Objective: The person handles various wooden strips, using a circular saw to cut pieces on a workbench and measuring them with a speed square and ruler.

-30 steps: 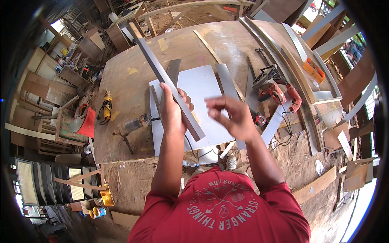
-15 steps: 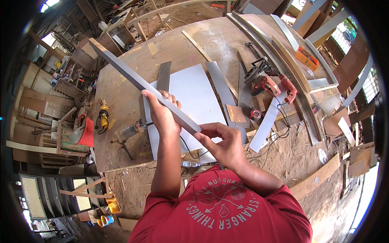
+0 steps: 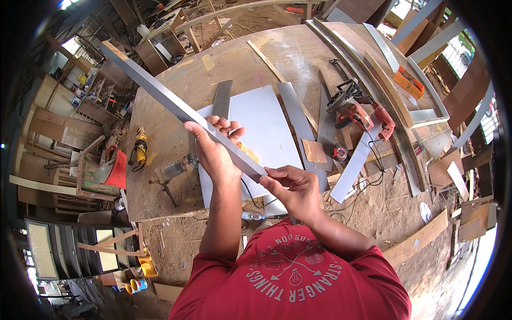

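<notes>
A yellow power tool (image 3: 140, 146) lies by the left edge of the table (image 3: 169, 134); swinging room looks greater on this side. The long grey-faced strip (image 3: 170, 101) slants above the table toward its far left corner, likely light, stiff and smooth, best supported mid-length. The left hand (image 3: 217, 154) cradles it, fingers loosely curled; the right hand (image 3: 296, 192) pinches its near end. A red saw (image 3: 354, 112) crowds the table's right side.

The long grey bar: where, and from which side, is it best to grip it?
Near its middle, probably from below, closing on both long sides: the long grey bar is straight and narrow, so a middle hold should balance it. The left hand supports it nearer the close end, which the right hand touches.
</notes>
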### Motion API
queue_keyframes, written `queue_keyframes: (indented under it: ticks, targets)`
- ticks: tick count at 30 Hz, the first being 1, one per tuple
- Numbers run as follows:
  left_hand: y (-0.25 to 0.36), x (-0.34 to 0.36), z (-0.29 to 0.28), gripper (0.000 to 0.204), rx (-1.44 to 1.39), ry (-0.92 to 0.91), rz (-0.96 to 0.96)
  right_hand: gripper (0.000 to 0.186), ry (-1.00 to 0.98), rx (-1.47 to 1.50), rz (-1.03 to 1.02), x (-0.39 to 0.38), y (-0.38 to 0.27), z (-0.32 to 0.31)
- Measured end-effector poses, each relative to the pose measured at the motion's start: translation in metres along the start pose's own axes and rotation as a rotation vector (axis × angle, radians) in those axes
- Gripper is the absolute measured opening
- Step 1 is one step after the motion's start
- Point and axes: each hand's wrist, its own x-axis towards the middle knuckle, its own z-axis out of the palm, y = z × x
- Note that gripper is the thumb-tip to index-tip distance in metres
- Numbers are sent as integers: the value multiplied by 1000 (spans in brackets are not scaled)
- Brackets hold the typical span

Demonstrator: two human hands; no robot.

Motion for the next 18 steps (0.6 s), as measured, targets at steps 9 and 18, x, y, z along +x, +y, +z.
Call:
queue_keyframes:
  ticks: [9, 18]
  targets:
    - [12, -9, -1, 57, 108, -99, 22, 33, -147, 349, 211, 2, 7, -10]
    - [21, -22, 13, 53, 208, -34, 95, 52, -88, -215, -266, -1, 5, -6]
